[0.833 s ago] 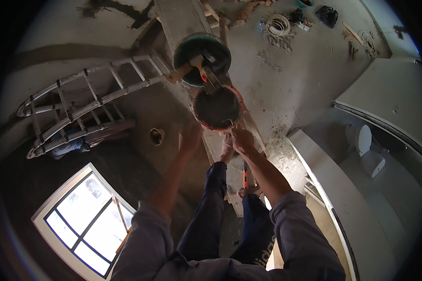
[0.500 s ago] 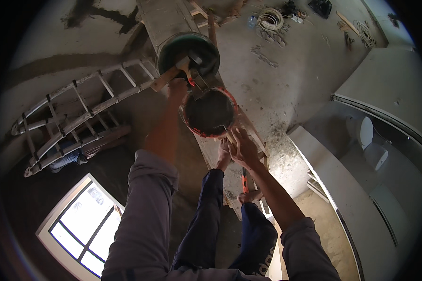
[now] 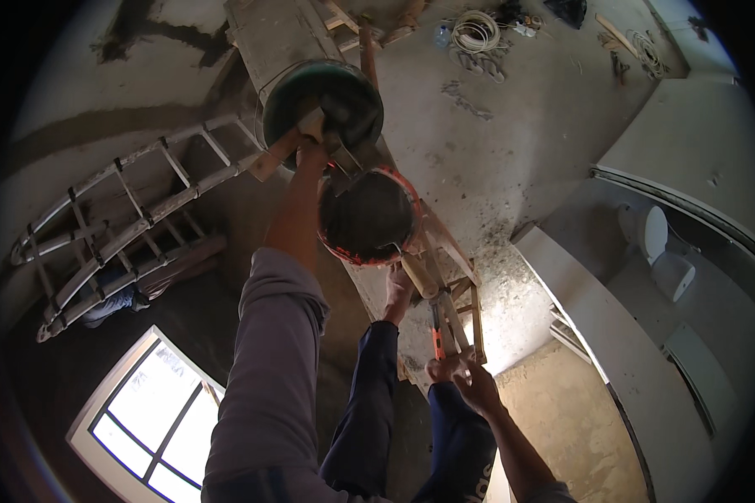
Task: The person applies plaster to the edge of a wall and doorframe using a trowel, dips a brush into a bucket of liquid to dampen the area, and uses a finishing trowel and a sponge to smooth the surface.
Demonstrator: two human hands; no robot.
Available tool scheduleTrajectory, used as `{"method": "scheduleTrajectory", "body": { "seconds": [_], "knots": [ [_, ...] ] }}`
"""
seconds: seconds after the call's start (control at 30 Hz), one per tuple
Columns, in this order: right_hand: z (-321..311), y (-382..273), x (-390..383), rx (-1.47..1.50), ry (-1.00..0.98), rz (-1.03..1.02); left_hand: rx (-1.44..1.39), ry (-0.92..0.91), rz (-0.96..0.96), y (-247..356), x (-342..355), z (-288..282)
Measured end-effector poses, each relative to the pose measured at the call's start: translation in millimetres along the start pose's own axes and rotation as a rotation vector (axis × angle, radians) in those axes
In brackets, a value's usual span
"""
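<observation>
My left hand (image 3: pixel 311 153) is closed at the pile of tools in the green tub (image 3: pixel 277 92); what it grips is hidden. A flat wooden piece (image 3: pixel 268 159) and metal blades lie beside it. Just below, a red-rimmed bucket (image 3: pixel 367 216) holds dark grey mortar, with a wooden handle (image 3: pixel 419 274) jutting from its lower rim. My right hand (image 3: pixel 480 387) is low at the right, empty, fingers apart, near my bare foot and an orange-handled tool (image 3: pixel 437 340). Both buckets and my feet are on a plank platform (image 3: pixel 285 33) above the floor.
An aluminium ladder (image 3: pixel 168 201) lies at left above a dark bundle. A bright window (image 3: pixel 130 440) is lower left. Coiled cable (image 3: pixel 476 33), a bottle (image 3: pixel 443 36) and scraps lie on the floor beyond. At right, a partition edge (image 3: pixel 562 302) borders a space with a toilet (image 3: pixel 673 277).
My left hand has moved forward into the tools in the green tub. My right hand has left the handle at the red bucket's rim and moved down and right toward my foot.
</observation>
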State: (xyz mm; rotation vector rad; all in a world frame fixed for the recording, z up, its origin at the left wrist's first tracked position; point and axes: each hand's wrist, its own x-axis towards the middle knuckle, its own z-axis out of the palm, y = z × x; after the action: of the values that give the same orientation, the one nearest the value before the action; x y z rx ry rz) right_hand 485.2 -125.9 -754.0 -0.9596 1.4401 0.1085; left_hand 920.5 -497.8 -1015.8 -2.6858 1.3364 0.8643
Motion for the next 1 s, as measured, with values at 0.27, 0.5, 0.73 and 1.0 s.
{"method": "scheduleTrajectory", "body": {
  "seconds": [0.27, 0.5, 0.73, 1.0],
  "knots": [
    [27.4, 99.7, -87.7, -0.085, 0.006, 0.265, 0.339, -0.089, 0.148, 65.5, -37.4, -105.8],
    [36.3, 96.2, -102.7, -0.01, 0.192, 0.161, 0.284, 0.094, 0.376, 52.3, -129.0, -145.3],
    [25.7, 83.4, -122.6, -0.065, 0.296, 0.065, 0.326, 0.213, 0.437, 12.6, -151.1, -144.7],
    [6.6, 110.0, -194.2, -0.506, 0.477, -0.387, 0.09, 0.194, 0.287, 76.6, -270.8, -231.5]
  ]
}}
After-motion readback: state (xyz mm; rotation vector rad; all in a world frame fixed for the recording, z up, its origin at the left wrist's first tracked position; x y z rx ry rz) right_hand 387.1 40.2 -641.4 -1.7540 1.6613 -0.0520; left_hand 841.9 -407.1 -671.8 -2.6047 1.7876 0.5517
